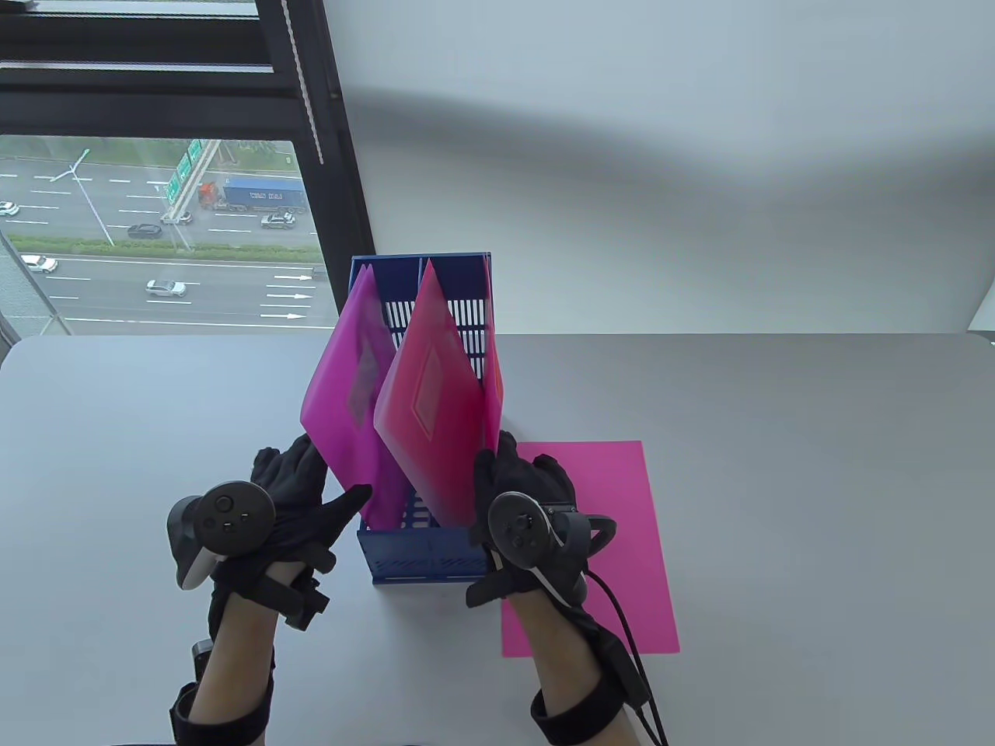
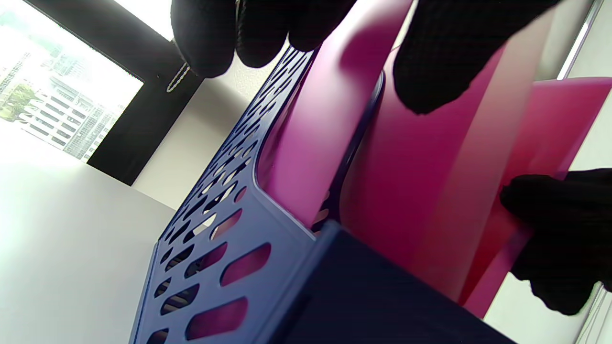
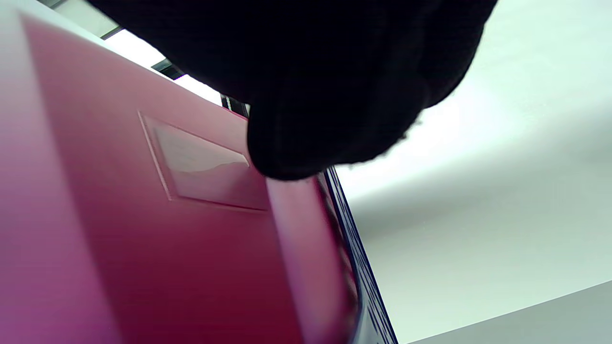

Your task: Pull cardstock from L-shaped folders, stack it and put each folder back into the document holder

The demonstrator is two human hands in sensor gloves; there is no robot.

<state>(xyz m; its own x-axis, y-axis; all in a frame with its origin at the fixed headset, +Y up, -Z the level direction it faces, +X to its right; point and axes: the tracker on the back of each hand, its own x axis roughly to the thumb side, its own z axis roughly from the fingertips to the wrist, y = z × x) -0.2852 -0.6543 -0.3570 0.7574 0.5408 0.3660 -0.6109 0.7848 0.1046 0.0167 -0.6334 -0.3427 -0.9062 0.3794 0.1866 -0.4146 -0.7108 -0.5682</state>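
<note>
Folders: two translucent L-shaped folders stand tilted in the blue document holder (image 1: 424,544) at the centre of the table view. Purple folder (image 1: 346,388) sits in the left compartment, leaning toward the frame's left. Pink-red folder (image 1: 435,404) sits in the next compartment to the right, with a rectangular label pocket on its face. A further pink sheet edge (image 1: 492,373) shows along the holder's right wall. Pink cardstock (image 1: 622,544) lies flat on the grey table (image 1: 816,466), lower right of the holder, partly under the right wrist. Left hand (image 1: 291,505) is at the holder's lower left corner: fingers spread and mostly straight behind the purple folder's lower edge, thumb pointing at the holder; no closed hold visible. Right hand (image 1: 521,486) grips the lower right edge of the pink-red folder, fingers wrapped over it.

Left wrist view: holder's slotted wall (image 2: 210,248) runs up the middle; purple folder (image 2: 306,138) inside it. Gloved fingertips (image 2: 430,62) of the left hand hang from the top edge, one resting against the folder face. Right hand's fingers (image 2: 559,224) pinch the pink-red folder (image 2: 559,124) at mid right.

Right wrist view: blurred. Pink-red folder (image 3: 167,229) fills the left half, label pocket (image 3: 201,162) visible; a gloved finger (image 3: 325,119) overlaps its edge.
</note>
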